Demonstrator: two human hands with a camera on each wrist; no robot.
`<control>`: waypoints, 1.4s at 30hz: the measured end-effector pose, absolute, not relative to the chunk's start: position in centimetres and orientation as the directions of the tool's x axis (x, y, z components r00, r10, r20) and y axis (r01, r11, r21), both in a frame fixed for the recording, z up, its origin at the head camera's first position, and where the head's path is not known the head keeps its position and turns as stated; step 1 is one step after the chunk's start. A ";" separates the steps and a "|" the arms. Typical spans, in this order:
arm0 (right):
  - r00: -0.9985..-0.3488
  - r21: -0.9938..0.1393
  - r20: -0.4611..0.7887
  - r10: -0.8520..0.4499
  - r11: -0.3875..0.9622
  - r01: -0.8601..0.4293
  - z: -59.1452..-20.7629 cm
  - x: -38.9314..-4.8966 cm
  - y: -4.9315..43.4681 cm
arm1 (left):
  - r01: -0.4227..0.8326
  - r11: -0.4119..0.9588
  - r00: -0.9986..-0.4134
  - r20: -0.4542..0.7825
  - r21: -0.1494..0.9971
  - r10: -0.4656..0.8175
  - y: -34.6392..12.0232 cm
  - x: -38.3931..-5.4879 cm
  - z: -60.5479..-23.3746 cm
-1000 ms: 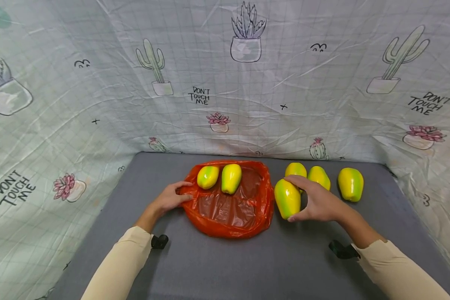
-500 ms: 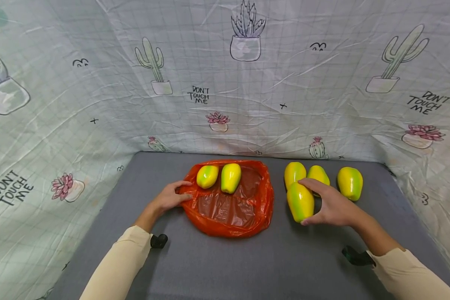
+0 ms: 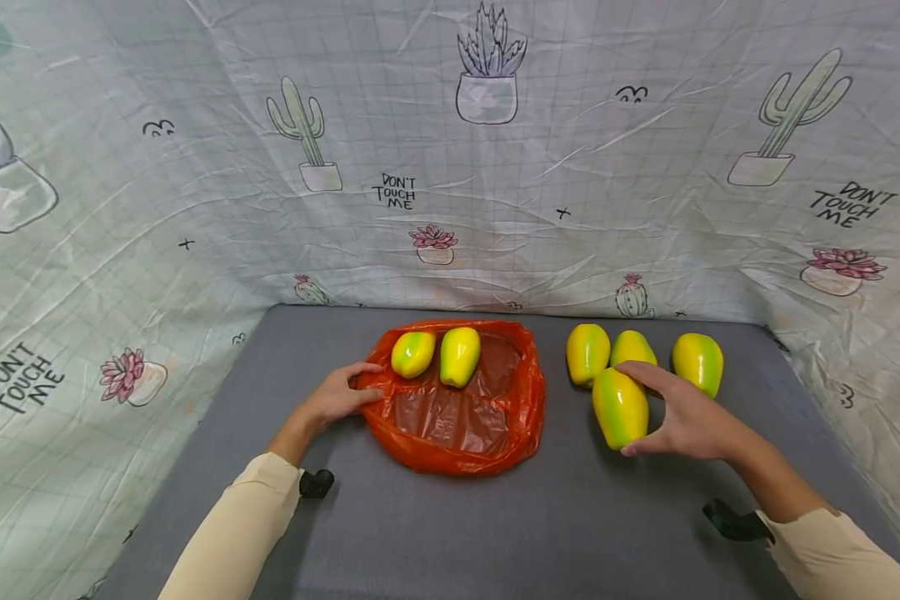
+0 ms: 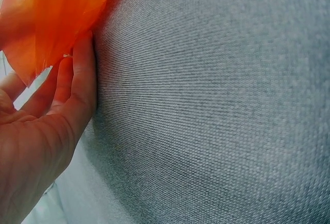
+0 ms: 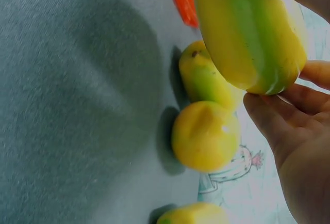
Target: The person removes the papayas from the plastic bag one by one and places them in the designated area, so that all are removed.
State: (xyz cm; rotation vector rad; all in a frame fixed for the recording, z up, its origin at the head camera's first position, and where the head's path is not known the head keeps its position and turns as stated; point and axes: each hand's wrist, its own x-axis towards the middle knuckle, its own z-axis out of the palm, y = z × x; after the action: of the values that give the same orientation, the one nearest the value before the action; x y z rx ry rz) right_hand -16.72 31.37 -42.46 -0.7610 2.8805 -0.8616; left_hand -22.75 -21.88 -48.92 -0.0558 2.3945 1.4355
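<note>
My right hand [image 3: 690,417] grips a glossy yellow-green papaya [image 3: 621,408] between thumb and fingers, right of the bag. In the right wrist view, this papaya [image 5: 250,35] is raised above the grey surface, its shadow falling away from it. An open red plastic bag [image 3: 450,458] with a rolled rim sits mid-table. Two papayas lie at its back, one yellow-green papaya [image 3: 413,355] at the left and another papaya [image 3: 461,357] beside it. My left hand [image 3: 337,396] holds the bag's left rim. Seen from the left wrist, the orange-red plastic [image 4: 56,17] hides its fingertips.
Behind the held fruit stand a papaya [image 3: 588,354] and a partly hidden papaya [image 3: 633,347]. Farther right is another papaya [image 3: 697,363]. A grey cloth-covered table [image 3: 450,533] lies underneath, with a printed curtain [image 3: 555,158] around its back and sides.
My right hand has moved right and slightly toward me with the papaya, away from the bag's right rim. The left hand and the bag stay in place.
</note>
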 end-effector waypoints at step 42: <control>-0.947 -0.541 0.023 -0.319 0.793 -0.280 -43.8 -15.7 37.9 | -0.188 0.507 -0.944 -0.297 0.841 0.143 -21.9 -22.8 -48.9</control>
State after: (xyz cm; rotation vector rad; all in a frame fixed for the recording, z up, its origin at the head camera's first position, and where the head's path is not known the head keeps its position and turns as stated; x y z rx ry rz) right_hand -15.73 37.91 -43.83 -0.4872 2.9084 -0.8602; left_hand -22.76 -21.88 -48.86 -0.0372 2.4254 1.4121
